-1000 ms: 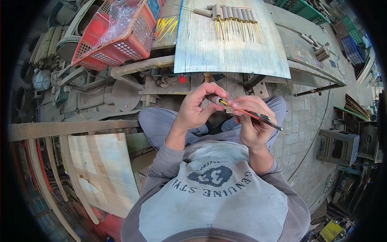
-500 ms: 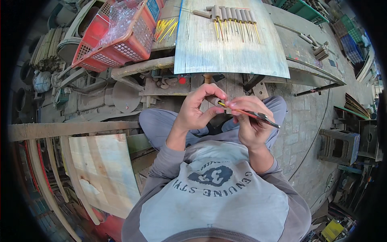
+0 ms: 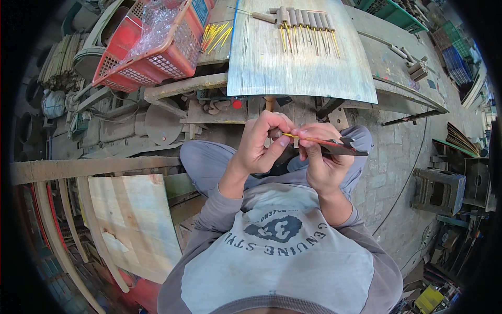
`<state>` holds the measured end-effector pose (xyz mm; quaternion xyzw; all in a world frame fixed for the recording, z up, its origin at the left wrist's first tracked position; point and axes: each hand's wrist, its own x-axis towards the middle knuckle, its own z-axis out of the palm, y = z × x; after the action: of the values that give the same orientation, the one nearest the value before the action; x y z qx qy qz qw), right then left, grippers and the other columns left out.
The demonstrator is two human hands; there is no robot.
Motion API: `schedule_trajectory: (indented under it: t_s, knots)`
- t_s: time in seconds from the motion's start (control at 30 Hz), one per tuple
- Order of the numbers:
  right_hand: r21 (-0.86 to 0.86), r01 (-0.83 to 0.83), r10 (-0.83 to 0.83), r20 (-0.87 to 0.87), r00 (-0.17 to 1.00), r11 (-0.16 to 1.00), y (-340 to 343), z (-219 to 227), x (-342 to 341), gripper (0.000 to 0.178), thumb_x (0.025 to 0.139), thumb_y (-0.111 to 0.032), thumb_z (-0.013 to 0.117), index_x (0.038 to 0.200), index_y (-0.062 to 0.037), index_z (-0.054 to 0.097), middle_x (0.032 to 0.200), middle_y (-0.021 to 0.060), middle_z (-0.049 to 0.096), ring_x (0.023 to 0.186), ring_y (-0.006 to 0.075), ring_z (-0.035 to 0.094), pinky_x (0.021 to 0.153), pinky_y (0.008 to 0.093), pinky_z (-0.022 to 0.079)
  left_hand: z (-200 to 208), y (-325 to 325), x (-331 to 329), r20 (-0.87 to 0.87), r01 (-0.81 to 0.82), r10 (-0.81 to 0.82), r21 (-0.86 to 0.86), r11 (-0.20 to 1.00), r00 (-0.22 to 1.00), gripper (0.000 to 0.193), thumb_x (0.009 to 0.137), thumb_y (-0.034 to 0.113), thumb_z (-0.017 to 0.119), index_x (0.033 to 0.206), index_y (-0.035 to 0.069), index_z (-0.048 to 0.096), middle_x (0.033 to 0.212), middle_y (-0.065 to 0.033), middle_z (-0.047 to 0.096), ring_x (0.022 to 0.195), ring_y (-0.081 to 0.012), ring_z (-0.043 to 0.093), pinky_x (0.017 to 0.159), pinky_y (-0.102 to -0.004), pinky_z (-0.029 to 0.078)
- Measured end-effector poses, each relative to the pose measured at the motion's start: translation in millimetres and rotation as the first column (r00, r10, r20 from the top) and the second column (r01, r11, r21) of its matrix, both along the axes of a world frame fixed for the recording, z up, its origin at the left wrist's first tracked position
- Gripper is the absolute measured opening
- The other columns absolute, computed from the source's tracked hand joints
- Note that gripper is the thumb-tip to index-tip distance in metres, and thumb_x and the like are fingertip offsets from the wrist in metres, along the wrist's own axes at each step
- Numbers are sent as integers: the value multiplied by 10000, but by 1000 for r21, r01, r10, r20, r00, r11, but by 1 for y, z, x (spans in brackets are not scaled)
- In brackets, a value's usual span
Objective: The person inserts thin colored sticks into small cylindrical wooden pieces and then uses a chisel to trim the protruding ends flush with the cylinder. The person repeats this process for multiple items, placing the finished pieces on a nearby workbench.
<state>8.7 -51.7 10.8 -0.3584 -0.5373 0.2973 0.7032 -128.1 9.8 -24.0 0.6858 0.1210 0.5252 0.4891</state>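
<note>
Above my lap, my left hand (image 3: 263, 144) is closed around a short grey-brown tube (image 3: 274, 133), most of it hidden by the fingers. From the tube's end a thin yellow stick (image 3: 288, 135) runs toward my right hand (image 3: 327, 157). The right thumb and fingertips pinch near that stick, touching the left fingertips. Along the right hand lies a slim tool (image 3: 345, 148), red toward the fingers and dark at its forked outer end; its exact kind is unclear. On the pale board (image 3: 300, 73) lies a row of similar tubes (image 3: 306, 20) with thin sticks poking out.
A red plastic crate (image 3: 172, 60) with clear plastic wrap stands left of the board. Beside it lies a bundle of yellow sticks (image 3: 215, 37). More tubes (image 3: 418, 70) lie at the right. A wooden rail (image 3: 94, 168) crosses at my left, and a grey stool (image 3: 439, 189) stands right.
The tube in my left hand has turned, so its open end no longer faces me. The tool by my right hand has turned and shows a wider, forked dark end.
</note>
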Motion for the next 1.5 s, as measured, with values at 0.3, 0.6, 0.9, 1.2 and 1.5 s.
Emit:
schedule_trajectory:
  t_s: [0.3,0.6,0.9,1.2,1.5]
  knots:
    - [-38,-16,15,-13,1000,999,0,1,-1,87,880,-9,619,923,22,689,937,121,657,609,67,556,493,185,433,-3,2,1,44,2,-2,-14,1000,999,105,865,41,516,930,3,442,828,-106,607,582,-67,477,509,-196,353]
    - [-191,-85,67,-100,993,978,3,5,11,231,880,-60,635,1086,42,625,1131,103,565,656,44,492,548,181,388,-14,8,4,39,-14,19,-139,990,999,96,890,56,508,908,16,422,762,-51,539,560,-54,354,500,-210,307]
    - [-572,-87,149,63,987,816,-7,-7,97,219,903,-110,613,844,-84,404,830,-11,475,685,47,408,587,199,324,-26,20,-5,-131,-104,92,-92,990,987,109,904,94,525,929,11,458,698,-22,493,548,-61,397,501,-228,334]
    - [-82,388,-397,-178,900,918,-15,-20,147,286,826,27,640,812,-94,382,661,-34,400,548,41,330,486,211,279,16,24,12,-460,-147,216,181,972,861,72,862,85,543,888,26,510,610,-71,495,486,-192,494,488,-287,380]
    - [108,600,-610,117,784,792,-24,-13,150,325,877,-7,605,612,-63,425,604,-19,449,529,66,367,477,245,285,42,12,35,-502,-37,207,328,944,840,85,858,90,553,889,24,510,646,-67,523,500,-204,510,502,-300,397]
